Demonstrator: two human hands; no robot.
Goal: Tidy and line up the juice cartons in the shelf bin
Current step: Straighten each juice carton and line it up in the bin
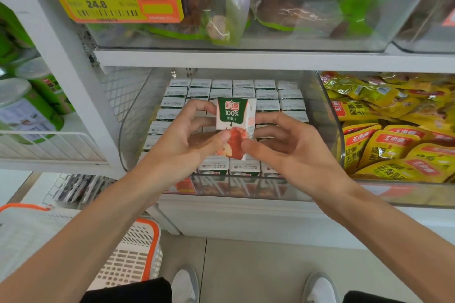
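My L hand (182, 140) & R hand (283, 145) both pinch 1 apple juice carton (235, 125), upright, held above the rows of cartons (246, 92) standing in the clear shelf bin (327, 115).

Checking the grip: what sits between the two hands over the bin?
In the head view, one juice carton stands upright between the left hand and the right hand, pinched by both thumbs above the rows of cartons in the clear bin.

White shelving (246, 59) stands over a pale tiled floor (246, 265); a white and orange basket (138, 253) sits low on the left, evenly lit.
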